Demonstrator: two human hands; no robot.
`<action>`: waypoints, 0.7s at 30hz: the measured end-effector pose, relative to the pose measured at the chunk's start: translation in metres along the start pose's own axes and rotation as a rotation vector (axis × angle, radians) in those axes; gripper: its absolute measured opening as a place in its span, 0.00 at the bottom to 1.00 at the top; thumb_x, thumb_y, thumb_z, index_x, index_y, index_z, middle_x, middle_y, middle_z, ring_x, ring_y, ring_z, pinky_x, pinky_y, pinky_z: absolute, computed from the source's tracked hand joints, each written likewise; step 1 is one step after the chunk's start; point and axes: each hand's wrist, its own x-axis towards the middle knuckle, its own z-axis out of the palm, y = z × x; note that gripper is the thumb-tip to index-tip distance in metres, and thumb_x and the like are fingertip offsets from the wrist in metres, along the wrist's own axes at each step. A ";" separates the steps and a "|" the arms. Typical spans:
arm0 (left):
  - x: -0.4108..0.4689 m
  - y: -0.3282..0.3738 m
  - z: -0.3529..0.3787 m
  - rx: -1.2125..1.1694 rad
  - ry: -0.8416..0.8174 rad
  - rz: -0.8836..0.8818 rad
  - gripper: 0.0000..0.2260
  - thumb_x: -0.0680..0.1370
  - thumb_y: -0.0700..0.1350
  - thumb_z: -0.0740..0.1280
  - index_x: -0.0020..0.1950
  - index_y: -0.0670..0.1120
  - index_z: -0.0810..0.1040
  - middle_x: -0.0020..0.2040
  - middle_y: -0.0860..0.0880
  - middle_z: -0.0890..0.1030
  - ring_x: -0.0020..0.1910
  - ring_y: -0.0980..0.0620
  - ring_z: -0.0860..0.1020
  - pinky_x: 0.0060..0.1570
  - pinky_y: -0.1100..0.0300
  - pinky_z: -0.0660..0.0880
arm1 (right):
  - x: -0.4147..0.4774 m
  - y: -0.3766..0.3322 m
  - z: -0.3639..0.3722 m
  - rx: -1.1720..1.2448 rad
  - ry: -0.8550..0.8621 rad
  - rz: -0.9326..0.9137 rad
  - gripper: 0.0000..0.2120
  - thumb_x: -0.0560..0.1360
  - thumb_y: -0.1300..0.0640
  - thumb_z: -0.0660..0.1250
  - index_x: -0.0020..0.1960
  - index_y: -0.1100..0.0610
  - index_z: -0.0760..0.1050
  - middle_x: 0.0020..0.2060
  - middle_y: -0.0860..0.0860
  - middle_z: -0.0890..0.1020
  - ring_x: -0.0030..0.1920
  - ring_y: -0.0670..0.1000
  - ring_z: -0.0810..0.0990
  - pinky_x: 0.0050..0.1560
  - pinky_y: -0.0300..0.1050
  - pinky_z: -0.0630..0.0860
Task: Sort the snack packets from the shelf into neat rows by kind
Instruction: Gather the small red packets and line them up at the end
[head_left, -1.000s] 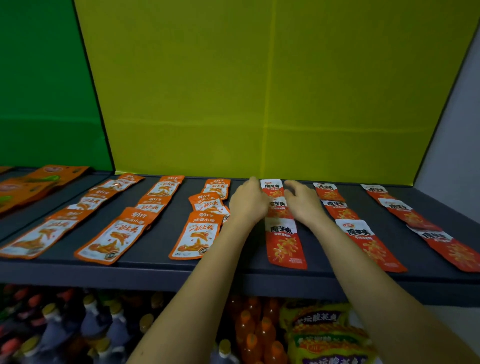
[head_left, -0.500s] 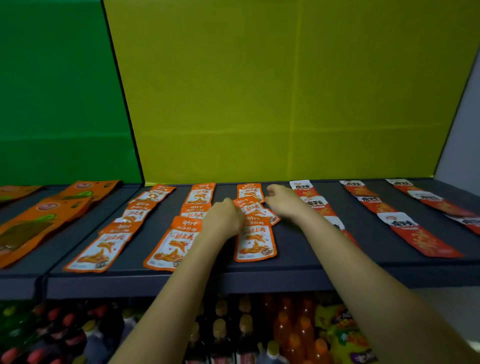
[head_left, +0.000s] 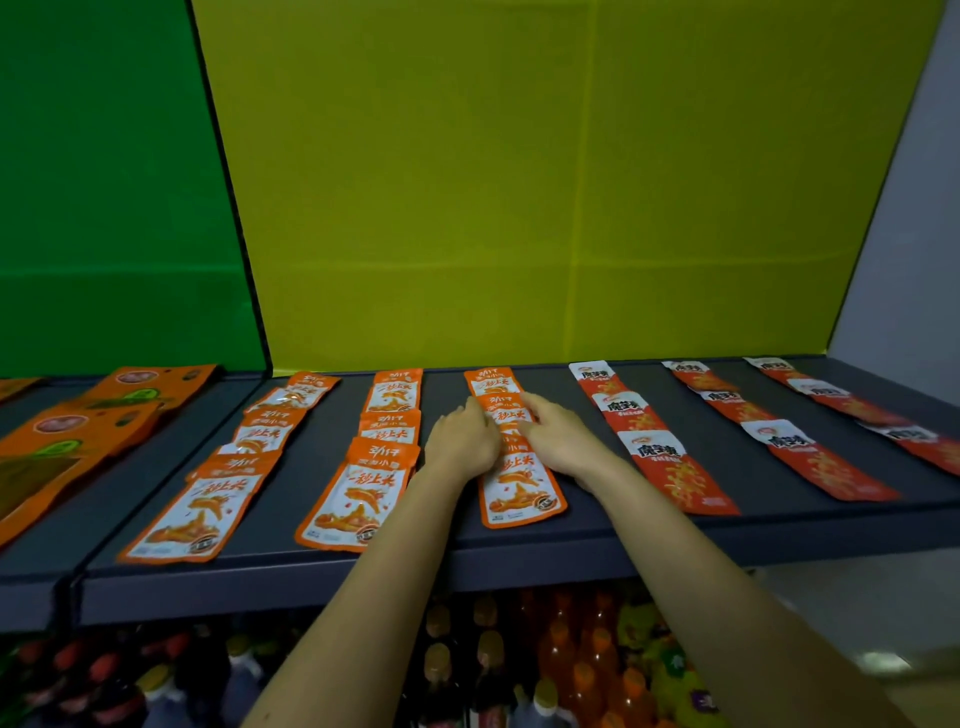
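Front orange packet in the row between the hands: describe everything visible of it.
The front orange packet is a flat, glossy pouch, plastic by its look: orange border, white panel, bold orange characters, a picture of orange food. It lies face up and lengthwise on the dark grey shelf, its near end close to the front edge. The left hand touches its left side, the right hand its right side; they hide how its far end meets the next packet.
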 end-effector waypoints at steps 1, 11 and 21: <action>0.000 0.000 0.000 -0.006 0.001 -0.002 0.15 0.81 0.45 0.51 0.63 0.38 0.68 0.63 0.37 0.75 0.61 0.39 0.73 0.61 0.49 0.67 | 0.000 0.001 -0.001 -0.007 0.027 -0.006 0.22 0.81 0.60 0.54 0.74 0.56 0.60 0.68 0.56 0.72 0.62 0.55 0.76 0.55 0.42 0.73; -0.003 -0.002 0.000 -0.001 0.013 0.006 0.16 0.81 0.46 0.51 0.64 0.39 0.68 0.64 0.39 0.75 0.62 0.40 0.73 0.63 0.48 0.68 | 0.008 0.001 0.008 -0.166 0.065 -0.022 0.17 0.80 0.56 0.53 0.67 0.57 0.67 0.61 0.57 0.78 0.58 0.58 0.77 0.59 0.55 0.74; -0.019 0.008 -0.010 -0.146 0.088 -0.089 0.08 0.80 0.42 0.52 0.49 0.39 0.67 0.58 0.34 0.76 0.56 0.37 0.74 0.51 0.50 0.69 | -0.009 0.002 -0.002 0.013 0.061 0.015 0.21 0.81 0.57 0.54 0.73 0.60 0.59 0.68 0.57 0.71 0.65 0.57 0.73 0.61 0.50 0.71</action>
